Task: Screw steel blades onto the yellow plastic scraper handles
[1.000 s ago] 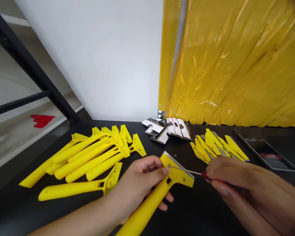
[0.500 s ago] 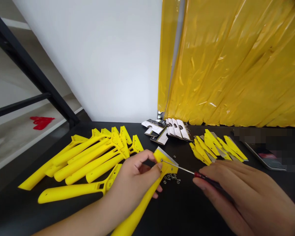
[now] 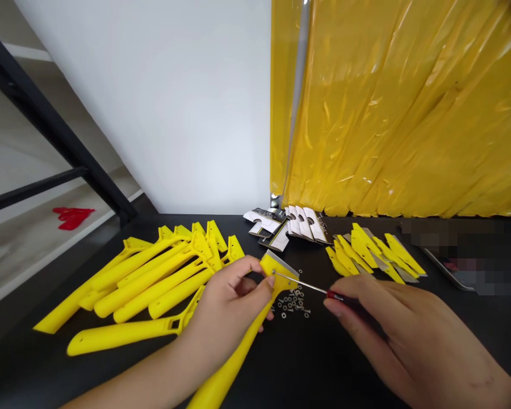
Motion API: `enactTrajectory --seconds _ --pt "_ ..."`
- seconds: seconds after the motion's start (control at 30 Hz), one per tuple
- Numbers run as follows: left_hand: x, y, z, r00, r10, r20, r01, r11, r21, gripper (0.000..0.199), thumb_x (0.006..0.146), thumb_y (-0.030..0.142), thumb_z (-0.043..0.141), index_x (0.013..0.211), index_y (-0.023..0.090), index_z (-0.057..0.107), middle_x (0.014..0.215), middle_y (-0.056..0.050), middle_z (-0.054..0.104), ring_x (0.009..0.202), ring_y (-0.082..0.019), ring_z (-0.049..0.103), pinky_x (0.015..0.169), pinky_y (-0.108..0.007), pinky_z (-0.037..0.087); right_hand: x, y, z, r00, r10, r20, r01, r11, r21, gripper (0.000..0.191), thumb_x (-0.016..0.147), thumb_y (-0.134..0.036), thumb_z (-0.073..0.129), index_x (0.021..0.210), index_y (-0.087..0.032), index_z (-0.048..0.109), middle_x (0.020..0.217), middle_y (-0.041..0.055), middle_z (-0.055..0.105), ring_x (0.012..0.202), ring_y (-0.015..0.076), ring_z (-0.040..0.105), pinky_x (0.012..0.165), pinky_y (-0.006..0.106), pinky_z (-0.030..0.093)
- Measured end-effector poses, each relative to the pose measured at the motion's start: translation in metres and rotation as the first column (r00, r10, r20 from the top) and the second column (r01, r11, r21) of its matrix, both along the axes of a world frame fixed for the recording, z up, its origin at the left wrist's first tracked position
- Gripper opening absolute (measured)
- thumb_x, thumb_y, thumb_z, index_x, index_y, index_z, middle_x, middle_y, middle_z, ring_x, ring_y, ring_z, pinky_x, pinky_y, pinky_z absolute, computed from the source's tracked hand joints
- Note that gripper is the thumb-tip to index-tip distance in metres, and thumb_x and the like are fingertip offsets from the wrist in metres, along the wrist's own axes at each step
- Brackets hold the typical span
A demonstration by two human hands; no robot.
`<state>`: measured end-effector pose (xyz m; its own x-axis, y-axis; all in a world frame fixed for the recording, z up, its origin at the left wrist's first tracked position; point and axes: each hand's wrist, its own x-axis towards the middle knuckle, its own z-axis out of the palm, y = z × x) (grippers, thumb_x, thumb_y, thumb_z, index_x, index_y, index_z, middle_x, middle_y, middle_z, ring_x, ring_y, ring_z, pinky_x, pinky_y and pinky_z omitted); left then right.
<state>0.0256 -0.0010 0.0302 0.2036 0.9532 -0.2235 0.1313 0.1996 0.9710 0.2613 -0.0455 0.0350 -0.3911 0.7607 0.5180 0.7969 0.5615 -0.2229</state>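
A yellow scraper (image 3: pixel 243 347) with a metal blade along its head is held near the head by my left hand (image 3: pixel 234 304), thumb on the front and fingers behind. My right hand (image 3: pixel 392 324) grips a screwdriver (image 3: pixel 306 284) with a dark red handle, mostly hidden in the palm. The screwdriver's tip touches a screw at the left of the scraper's head. Small nuts and screws (image 3: pixel 296 301) lie on the black table just beyond and below the head.
Several yellow handles (image 3: pixel 149 284) are piled on the black table (image 3: pixel 306 369) at left. Yellow blade pieces (image 3: pixel 366 250) lie at right, beside a blurred flat device (image 3: pixel 447 270). Printed cards (image 3: pixel 302 223) sit at the back, before a yellow plastic sheet (image 3: pixel 400 113).
Both hands, the scraper and the screwdriver have shifted slightly left and up in view, with the tip still at the same screw. More of the nuts and screws shows.
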Motion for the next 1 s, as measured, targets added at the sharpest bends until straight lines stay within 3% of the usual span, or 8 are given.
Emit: enactTrajectory --seconds 0.17,0.33,0.57,0.77,0.9,1.0 --pt "-0.002 -0.001 -0.002 1.000 0.004 0.013 -0.004 1.000 0.024 0.025 0.087 0.042 0.075 0.087 0.025 0.057 0.060 0.004 0.061 0.057 -0.017 0.064 0.048 -0.023 0.053 0.002 0.001 -0.003 0.999 -0.019 -0.028 0.018 0.999 -0.034 0.011 0.107 -0.034 0.053 0.108 -0.024 0.057 0.080 0.0016 0.074 0.060 0.0214 0.072 0.053 0.033 0.049" --pt "-0.007 0.000 -0.006 0.999 -0.025 -0.021 0.027 0.995 0.095 0.022 0.092 0.041 0.070 0.086 0.025 0.056 0.063 0.004 0.061 0.058 -0.016 0.064 0.051 -0.023 0.054 0.001 0.002 -0.008 0.995 -0.033 -0.090 0.020 0.989 -0.148 0.012 0.108 -0.037 0.052 0.110 -0.026 0.055 0.082 0.0009 0.073 0.060 0.0194 0.071 0.052 0.031 0.049" --pt "-0.008 0.002 -0.009 1.000 0.023 -0.018 -0.019 0.986 0.166 0.022 0.093 0.045 0.070 0.091 0.025 0.059 0.065 0.005 0.060 0.062 -0.018 0.067 0.051 -0.024 0.053 0.001 0.007 -0.013 0.992 -0.037 -0.117 0.006 0.968 -0.250 0.012 0.108 -0.036 0.051 0.115 -0.027 0.055 0.096 0.0017 0.073 0.075 0.0188 0.072 0.062 0.030 0.053" --pt "-0.012 0.004 -0.012 0.998 0.017 -0.061 0.002 0.953 0.304 0.017 0.097 0.040 0.066 0.092 0.026 0.059 0.069 0.005 0.061 0.062 -0.015 0.065 0.055 -0.024 0.050 -0.001 0.006 -0.015 0.990 -0.010 -0.142 -0.026 0.969 -0.247 0.013 0.109 -0.035 0.048 0.114 -0.026 0.056 0.094 0.0022 0.073 0.074 0.0190 0.071 0.064 0.031 0.053" --pt "-0.012 0.005 -0.012 0.994 0.006 -0.106 0.031 0.939 0.341 0.018 0.098 0.040 0.064 0.092 0.026 0.056 0.066 0.006 0.059 0.060 -0.014 0.062 0.055 -0.024 0.048 -0.002 0.006 -0.015 0.992 -0.018 -0.128 -0.014 0.968 -0.251 0.018 0.111 -0.036 0.043 0.103 -0.027 0.057 0.080 -0.0017 0.068 0.063 0.0175 0.067 0.059 0.031 0.050" --pt "-0.012 0.005 -0.011 0.992 0.001 -0.127 0.042 0.941 0.336 0.019 0.098 0.040 0.064 0.091 0.025 0.055 0.065 0.006 0.058 0.061 -0.015 0.061 0.055 -0.025 0.048 -0.002 0.008 -0.015 0.990 -0.068 -0.125 0.042 0.979 -0.198 0.016 0.108 -0.040 0.049 0.112 -0.026 0.056 0.087 0.0001 0.071 0.069 0.0188 0.070 0.059 0.032 0.050"
